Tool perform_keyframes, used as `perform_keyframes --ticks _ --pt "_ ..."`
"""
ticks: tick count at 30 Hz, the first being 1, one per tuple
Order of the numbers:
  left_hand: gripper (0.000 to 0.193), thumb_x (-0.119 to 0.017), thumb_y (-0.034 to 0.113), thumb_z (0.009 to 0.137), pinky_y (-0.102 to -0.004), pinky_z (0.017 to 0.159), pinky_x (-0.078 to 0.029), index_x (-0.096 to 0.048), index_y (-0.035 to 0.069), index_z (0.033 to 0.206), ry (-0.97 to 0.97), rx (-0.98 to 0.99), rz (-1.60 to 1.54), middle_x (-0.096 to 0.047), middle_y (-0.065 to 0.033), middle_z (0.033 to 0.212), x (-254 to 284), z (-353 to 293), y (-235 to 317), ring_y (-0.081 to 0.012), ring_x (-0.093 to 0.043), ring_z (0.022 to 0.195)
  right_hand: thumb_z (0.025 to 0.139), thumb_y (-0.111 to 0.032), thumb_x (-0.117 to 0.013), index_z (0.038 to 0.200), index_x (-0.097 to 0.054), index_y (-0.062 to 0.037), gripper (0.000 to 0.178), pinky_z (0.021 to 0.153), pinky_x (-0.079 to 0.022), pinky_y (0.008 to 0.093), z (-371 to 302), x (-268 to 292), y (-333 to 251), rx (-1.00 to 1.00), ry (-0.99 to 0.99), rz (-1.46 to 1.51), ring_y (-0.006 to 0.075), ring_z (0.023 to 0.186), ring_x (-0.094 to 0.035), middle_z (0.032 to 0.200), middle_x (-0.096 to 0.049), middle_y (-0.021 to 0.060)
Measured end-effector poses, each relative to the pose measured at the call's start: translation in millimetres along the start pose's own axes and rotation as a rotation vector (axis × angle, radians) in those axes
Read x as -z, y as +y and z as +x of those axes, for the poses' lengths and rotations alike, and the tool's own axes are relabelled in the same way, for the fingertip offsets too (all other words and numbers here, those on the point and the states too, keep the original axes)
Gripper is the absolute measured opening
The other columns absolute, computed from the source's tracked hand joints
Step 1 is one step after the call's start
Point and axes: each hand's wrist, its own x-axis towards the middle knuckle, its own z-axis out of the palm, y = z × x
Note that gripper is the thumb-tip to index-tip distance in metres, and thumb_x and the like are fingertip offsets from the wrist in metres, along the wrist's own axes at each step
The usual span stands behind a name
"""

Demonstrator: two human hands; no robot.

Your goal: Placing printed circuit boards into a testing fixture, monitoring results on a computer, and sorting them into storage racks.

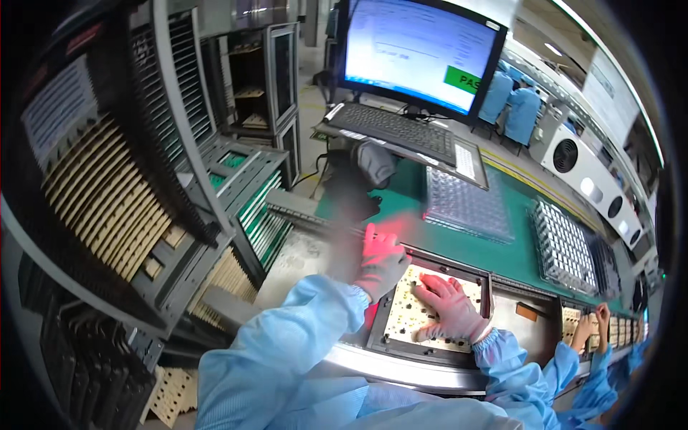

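A cream-coloured board (403, 313) with many small dark spots and holes lies in a black rectangular frame (378, 331) on the metal rail line. My gloved right hand (451, 308) rests on the board, fingers spread toward its far left part. Near the frame's far left corner is my gloved left hand (382, 264), fingers curled in and lit by red light. What its fingers hold, if anything, is hidden. Beyond that hand stands a dark grey device (374, 165), partly blurred.
A monitor (423, 54) and a keyboard (394, 129) stand ahead. Clear plastic trays (466, 204) and a filled tray (565, 247) lie on the green mat (401, 190). Racks of boards (107, 201) rise at left. Other people's hands (595, 324) work at right.
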Motion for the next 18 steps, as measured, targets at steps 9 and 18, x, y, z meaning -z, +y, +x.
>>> perform_keyframes --ticks 9,18 --pt "0.019 -0.066 0.035 0.078 -0.0593 0.111 -0.014 -0.073 0.018 0.083 -0.163 0.061 -0.026 -0.062 -0.0052 0.105 14.8 -5.1 -12.0 -0.0260 -0.047 0.115 0.064 -0.072 -0.067 0.137 -0.046 -0.0152 0.096 0.105 -0.029 0.0595 3.9 -9.9 -1.1 -0.026 -0.013 0.004 0.0362 0.130 -0.040 0.139 -0.041 0.0164" --pt "0.015 -0.073 0.024 0.075 -0.0477 0.100 -0.035 -0.071 0.010 0.071 0.033 -0.033 0.086 -0.059 -0.0048 0.084 5.1 2.0 -11.9 -0.0272 -0.053 0.101 0.062 -0.073 -0.066 0.136 -0.046 -0.0166 0.095 0.104 -0.027 0.0622 9.9 -11.7 3.1 -0.018 0.047 0.013 0.0333 0.132 -0.040 0.139 -0.043 0.0151"
